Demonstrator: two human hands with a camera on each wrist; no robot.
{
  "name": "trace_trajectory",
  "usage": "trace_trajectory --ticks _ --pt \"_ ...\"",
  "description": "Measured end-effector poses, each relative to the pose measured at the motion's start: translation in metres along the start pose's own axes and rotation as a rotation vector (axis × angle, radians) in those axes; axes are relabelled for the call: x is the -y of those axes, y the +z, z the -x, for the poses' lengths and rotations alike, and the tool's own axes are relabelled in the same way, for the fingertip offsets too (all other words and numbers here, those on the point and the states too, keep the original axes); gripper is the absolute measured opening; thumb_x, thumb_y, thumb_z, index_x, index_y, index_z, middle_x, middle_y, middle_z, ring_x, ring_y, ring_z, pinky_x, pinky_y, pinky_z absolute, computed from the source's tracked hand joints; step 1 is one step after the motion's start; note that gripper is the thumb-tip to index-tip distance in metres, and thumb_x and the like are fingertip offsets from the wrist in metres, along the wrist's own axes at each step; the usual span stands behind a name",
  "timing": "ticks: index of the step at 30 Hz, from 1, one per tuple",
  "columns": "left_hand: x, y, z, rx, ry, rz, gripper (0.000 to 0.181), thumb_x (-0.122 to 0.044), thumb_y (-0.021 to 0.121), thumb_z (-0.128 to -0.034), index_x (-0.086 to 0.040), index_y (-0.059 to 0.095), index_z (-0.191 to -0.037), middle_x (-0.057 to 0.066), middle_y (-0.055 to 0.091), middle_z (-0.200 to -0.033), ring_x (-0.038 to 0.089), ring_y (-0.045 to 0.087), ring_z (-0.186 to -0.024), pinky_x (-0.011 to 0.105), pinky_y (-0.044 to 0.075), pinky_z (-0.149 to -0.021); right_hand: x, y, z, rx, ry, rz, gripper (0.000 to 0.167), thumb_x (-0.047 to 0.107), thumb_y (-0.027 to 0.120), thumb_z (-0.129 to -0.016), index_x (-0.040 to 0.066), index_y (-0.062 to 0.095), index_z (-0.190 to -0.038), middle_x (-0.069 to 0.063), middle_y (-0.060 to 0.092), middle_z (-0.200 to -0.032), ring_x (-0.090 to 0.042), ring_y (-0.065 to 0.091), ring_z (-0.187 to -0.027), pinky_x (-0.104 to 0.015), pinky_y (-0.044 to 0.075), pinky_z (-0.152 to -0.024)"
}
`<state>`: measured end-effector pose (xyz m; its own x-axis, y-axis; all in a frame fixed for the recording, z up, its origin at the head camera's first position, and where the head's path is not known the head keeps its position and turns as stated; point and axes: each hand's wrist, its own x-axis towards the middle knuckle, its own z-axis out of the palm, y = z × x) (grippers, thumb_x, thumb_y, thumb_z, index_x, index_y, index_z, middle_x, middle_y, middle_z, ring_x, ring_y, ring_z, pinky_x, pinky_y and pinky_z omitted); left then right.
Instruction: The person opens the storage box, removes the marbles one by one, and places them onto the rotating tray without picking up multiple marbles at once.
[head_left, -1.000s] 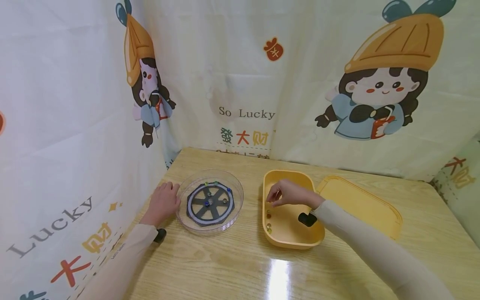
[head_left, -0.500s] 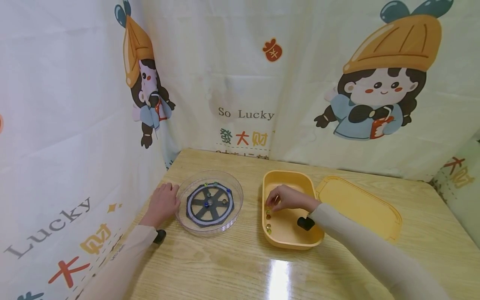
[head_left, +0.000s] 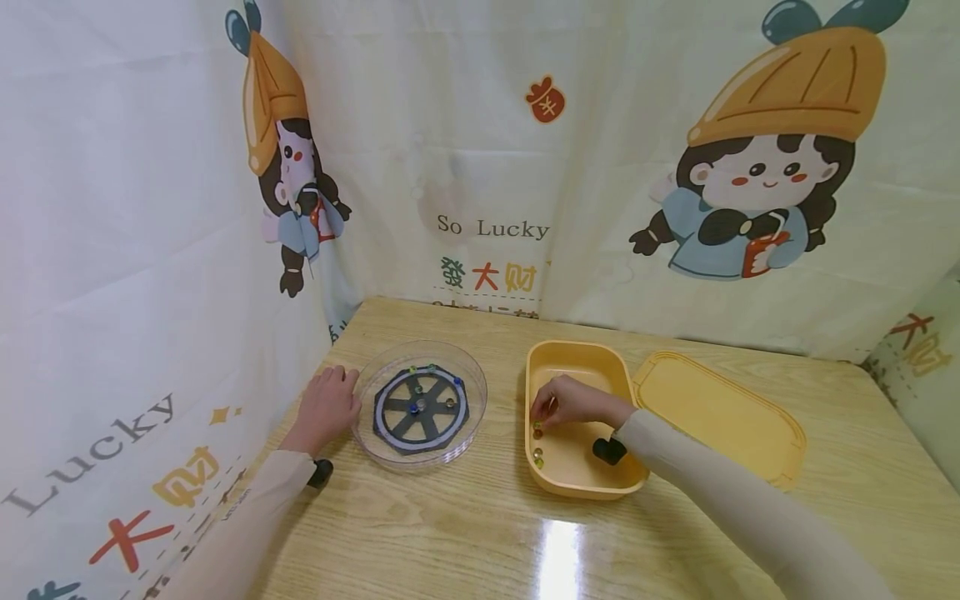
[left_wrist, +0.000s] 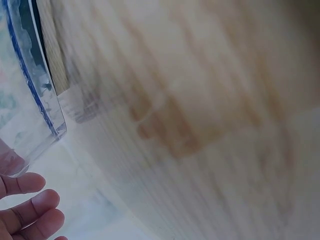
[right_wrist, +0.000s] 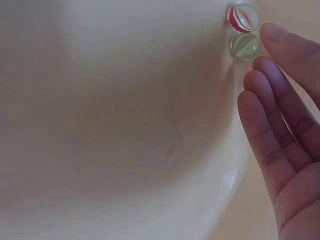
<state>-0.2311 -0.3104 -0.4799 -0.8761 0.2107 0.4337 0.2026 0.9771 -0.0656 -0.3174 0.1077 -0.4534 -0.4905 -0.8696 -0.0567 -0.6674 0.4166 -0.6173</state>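
Note:
In the head view my right hand [head_left: 570, 402] reaches into the orange plastic box [head_left: 592, 492], beside its left wall. The right wrist view shows a green-streaked glass marble [right_wrist: 245, 46] just off the parted thumb and fingertips, next to a red-streaked marble [right_wrist: 243, 18]. More marbles [head_left: 539, 462] lie nearer the box's front left corner. My left hand [head_left: 327, 408] rests against the left side of a clear round dish [head_left: 468, 446], its fingers loosely bent. Inside the dish, a dark wheel-shaped piece [head_left: 422, 437] carries several marbles [head_left: 413, 407].
A yellow-orange lid [head_left: 720, 412] lies flat right of the box, partly behind the right sleeve. The wooden table [head_left: 420, 533] meets a printed curtain [head_left: 600, 183] at the back and left.
My right hand has shifted slightly nearer the marbles by the box's left wall, its fingertips lower. My left hand and the dish keep their places.

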Motion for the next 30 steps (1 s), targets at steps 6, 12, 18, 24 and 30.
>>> trace_trajectory --ticks 6,12,18,24,30 --pt "0.0003 0.0002 0.0002 0.014 -0.005 -0.004 0.016 -0.009 0.056 -0.0804 0.002 0.055 -0.093 0.015 0.050 -0.076 0.030 0.046 -0.067 0.043 0.040 -0.060 0.0010 0.0008 -0.0004 0.006 0.001 -0.019 0.012 0.002 0.074 -0.076 0.006 0.074 -0.087 -0.005 0.072 -0.084 -0.005 0.064 -0.074 -0.018 0.052 -0.068" --pt "-0.0001 0.0002 -0.0007 0.025 -0.011 0.001 0.017 -0.009 0.056 -0.0804 0.002 0.055 -0.094 0.016 0.050 -0.077 0.031 0.046 -0.068 0.043 0.040 -0.060 -0.0021 0.0046 -0.0013 0.018 0.009 -0.029 0.010 0.001 0.073 -0.076 0.005 0.073 -0.085 -0.005 0.072 -0.085 -0.003 0.064 -0.074 -0.018 0.052 -0.068" --pt "-0.0004 -0.0007 -0.0007 0.030 -0.016 0.004 0.018 -0.009 0.056 -0.0802 0.002 0.056 -0.095 0.016 0.051 -0.078 0.031 0.046 -0.069 0.043 0.040 -0.061 -0.0035 0.0078 -0.0020 0.021 0.019 -0.033 0.011 -0.001 0.073 -0.075 0.005 0.073 -0.085 -0.005 0.072 -0.084 -0.002 0.064 -0.074 -0.017 0.052 -0.067" --pt "0.0007 0.0005 -0.0004 0.012 -0.004 -0.001 0.017 -0.009 0.057 -0.0792 0.002 0.055 -0.093 0.016 0.050 -0.076 0.031 0.046 -0.068 0.043 0.040 -0.060 -0.0019 0.0090 -0.0027 0.016 0.015 -0.018 0.010 0.000 0.073 -0.075 0.006 0.073 -0.083 -0.003 0.072 -0.081 0.001 0.061 -0.070 -0.017 0.051 -0.065" --pt "0.0004 0.0015 -0.0002 0.012 -0.008 0.001 0.017 -0.009 0.056 -0.0797 0.002 0.055 -0.092 0.016 0.050 -0.076 0.031 0.046 -0.068 0.043 0.040 -0.060 -0.0022 0.0098 -0.0029 0.009 0.004 0.003 0.008 0.003 0.074 -0.075 0.008 0.073 -0.081 -0.001 0.071 -0.079 0.002 0.060 -0.067 -0.017 0.051 -0.064"
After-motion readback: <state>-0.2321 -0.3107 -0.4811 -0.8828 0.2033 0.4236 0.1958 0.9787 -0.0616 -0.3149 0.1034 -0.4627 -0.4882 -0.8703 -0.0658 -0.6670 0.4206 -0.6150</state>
